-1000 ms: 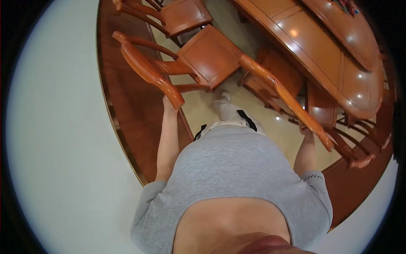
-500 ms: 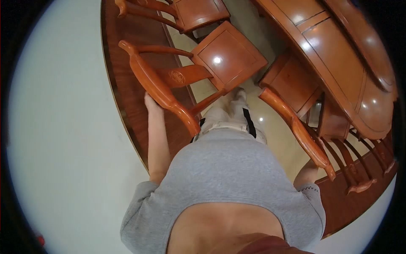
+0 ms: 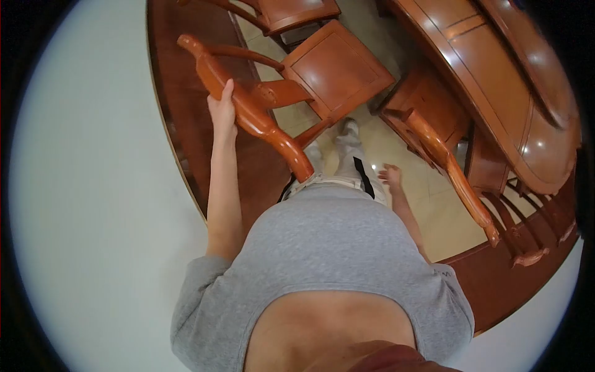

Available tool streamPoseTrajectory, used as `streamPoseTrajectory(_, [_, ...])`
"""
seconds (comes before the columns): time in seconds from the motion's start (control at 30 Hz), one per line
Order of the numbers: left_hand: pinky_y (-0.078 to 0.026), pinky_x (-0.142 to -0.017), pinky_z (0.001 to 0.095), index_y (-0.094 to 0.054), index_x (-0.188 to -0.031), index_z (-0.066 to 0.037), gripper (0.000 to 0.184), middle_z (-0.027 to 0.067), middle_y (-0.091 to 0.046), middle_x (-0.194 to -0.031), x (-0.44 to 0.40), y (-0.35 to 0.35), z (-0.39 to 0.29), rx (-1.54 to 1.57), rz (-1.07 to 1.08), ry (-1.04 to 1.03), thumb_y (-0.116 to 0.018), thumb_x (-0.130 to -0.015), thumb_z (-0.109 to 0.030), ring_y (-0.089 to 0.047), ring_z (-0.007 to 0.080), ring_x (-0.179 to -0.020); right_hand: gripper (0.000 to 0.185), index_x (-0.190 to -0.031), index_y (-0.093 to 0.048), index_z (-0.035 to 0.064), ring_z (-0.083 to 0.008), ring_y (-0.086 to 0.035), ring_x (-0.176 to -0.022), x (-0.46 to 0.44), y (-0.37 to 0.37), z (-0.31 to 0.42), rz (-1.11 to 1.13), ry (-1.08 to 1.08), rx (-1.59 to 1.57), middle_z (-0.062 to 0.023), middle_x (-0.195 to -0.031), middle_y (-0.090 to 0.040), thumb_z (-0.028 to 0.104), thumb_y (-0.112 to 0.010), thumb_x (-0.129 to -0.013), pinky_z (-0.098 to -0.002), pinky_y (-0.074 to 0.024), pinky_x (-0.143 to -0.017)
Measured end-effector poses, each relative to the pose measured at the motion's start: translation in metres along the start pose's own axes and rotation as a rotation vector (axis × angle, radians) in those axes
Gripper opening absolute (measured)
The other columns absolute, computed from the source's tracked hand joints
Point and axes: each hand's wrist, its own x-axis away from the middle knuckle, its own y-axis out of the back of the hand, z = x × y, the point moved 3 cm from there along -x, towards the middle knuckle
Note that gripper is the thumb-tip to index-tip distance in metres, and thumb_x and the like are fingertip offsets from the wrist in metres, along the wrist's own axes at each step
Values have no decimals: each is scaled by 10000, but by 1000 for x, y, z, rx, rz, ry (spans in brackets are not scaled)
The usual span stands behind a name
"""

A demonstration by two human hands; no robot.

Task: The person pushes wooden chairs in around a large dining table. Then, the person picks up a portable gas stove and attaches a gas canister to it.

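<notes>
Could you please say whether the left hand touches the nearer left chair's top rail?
Touching: the head view shows the left hand gripping the top rail, thumb laid over it.

The one view looks from the wearer's head, steeply down and slightly forward, through a wide, round-edged lens; the shirt (image 3: pixel 341 242) is close below; beyond it come the left hand (image 3: pixel 224 111), right hand (image 3: pixel 392 175), chair (image 3: pixel 334 71) and floor (image 3: pixel 427 198); the table (image 3: pixel 496 68) lies farther, upper right; the wall (image 3: pixel 93 186) fills the left side.
</notes>
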Motion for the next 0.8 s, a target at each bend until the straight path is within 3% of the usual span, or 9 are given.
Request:
streamPoseTrajectory(0.03, [-444, -874, 324, -417, -1188, 46, 518, 136, -540, -1119, 2, 0, -4, -39, 142, 7, -670, -859, -264, -543, 215, -1004, 304, -1005, -614, 74, -185, -642, -644, -3, -23, 5, -2, 251, 302, -106, -773, -662, 326, -571, -841, -352, -484, -565])
streamPoseTrajectory(0.07, [-434, -890, 329, -399, -1197, 55, 537, 151, -526, -1141, -2, 3, 3, -43, 93, 6, -667, -860, -267, -535, 225, -1023, 319, -1022, -615, 60, -183, -643, -647, 5, -47, 14, -2, 501, 604, -121, -778, -664, 319, -567, -842, -349, -491, -578])
streamPoseTrajectory(0.17, [-405, -936, 340, -363, -1215, 69, 585, 183, -487, -1194, 7, 9, 6, -69, 8, 43, -664, -859, -284, -505, 242, -1079, 361, -1034, -604, 19, -174, -638, -640, 58, -59, 46, 68, 657, 818, -147, -784, -661, 320, -579, -834, -334, -498, -578])
streamPoseTrajectory(0.2, [-399, -942, 340, -364, -1211, 71, 592, 187, -486, -1195, 10, 12, 3, -78, -11, 48, -671, -852, -286, -504, 246, -1085, 320, -992, -628, 59, -163, -631, -679, 42, -60, 33, 188, 394, 459, -64, -813, -662, 334, -593, -831, -323, -478, -576])
streamPoseTrajectory(0.23, [-393, -949, 340, -366, -1206, 74, 598, 190, -484, -1196, 12, 16, 4, -86, -29, 53, -677, -845, -287, -502, 250, -1090, 320, -992, -628, 59, -163, -631, -679, 45, -56, 37, 179, 391, 464, -64, -813, -662, 334, -593, -831, -323, -478, -576])
streamPoseTrajectory(0.3, [-393, -950, 342, -367, -1200, 78, 603, 193, -487, -1193, 4, 19, 9, -87, -27, 31, -683, -838, -287, -503, 255, -1093, 294, -969, -616, 71, -139, -622, -674, 52, -40, 45, 74, 176, 211, -49, -799, -653, 325, -601, -822, -299, -463, -558])
streamPoseTrajectory(0.37, [-392, -951, 344, -368, -1193, 82, 608, 196, -490, -1190, -11, 19, 22, -88, -26, 9, -690, -831, -287, -503, 260, -1095, 285, -960, -608, 75, -130, -618, -666, 53, -23, 49, -13, 213, 267, -46, -801, -654, 323, -600, -820, -286, -449, -549])
streamPoseTrajectory(0.5, [-402, -941, 349, -371, -1180, 93, 598, 203, -495, -1182, -15, 15, 28, -43, 18, -36, -689, -831, -273, -506, 265, -1093, 297, -969, -612, 64, -130, -618, -676, 79, -20, 64, -57, 238, 82, -48, -811, -656, 326, -595, -829, -278, -444, -553])
streamPoseTrajectory(0.8, [-404, -933, 334, -363, -1179, 103, 592, 202, -496, -1174, -13, 15, 24, -16, -9, -41, -688, -834, -252, -513, 254, -1079, 478, -1055, -597, 35, -130, -613, -691, 171, -155, 130, 377, 424, 101, -57, -819, -641, 479, -542, -885, -268, -453, -523])
